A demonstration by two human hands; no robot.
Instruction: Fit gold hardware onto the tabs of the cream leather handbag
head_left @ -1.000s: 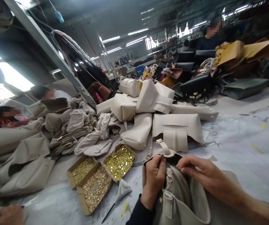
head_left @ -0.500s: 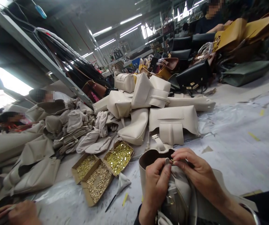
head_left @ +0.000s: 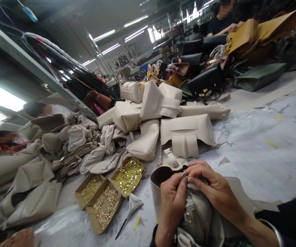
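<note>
A beige handbag [head_left: 156,192] stands open before me, its dark lining showing and a zipped inner pouch [head_left: 198,211] bulging out. My left hand [head_left: 172,197] pinches the bag's upper edge between thumb and fingers. Right beside it, my right hand [head_left: 212,183] has thumb and forefinger closed on a tiny gold-coloured piece [head_left: 188,177], partly hidden by the fingertips. The fingertips of both hands nearly meet. A strap with a metal buckle [head_left: 168,151] rises behind the bag's opening.
To the left are cardboard trays of small gold hardware [head_left: 96,226], beside a thin black-handled tool [head_left: 122,228]. More beige bags [head_left: 186,130] are piled ahead; black bags [head_left: 207,84] and mustard bags [head_left: 243,36] lie farther back. A co-worker's hand [head_left: 21,238] shows at lower left.
The view has shifted slightly, and the scene sits a little farther left. Both my hands stay pinched at the same spot on the bag. The co-worker's hands have moved partly out of view.
</note>
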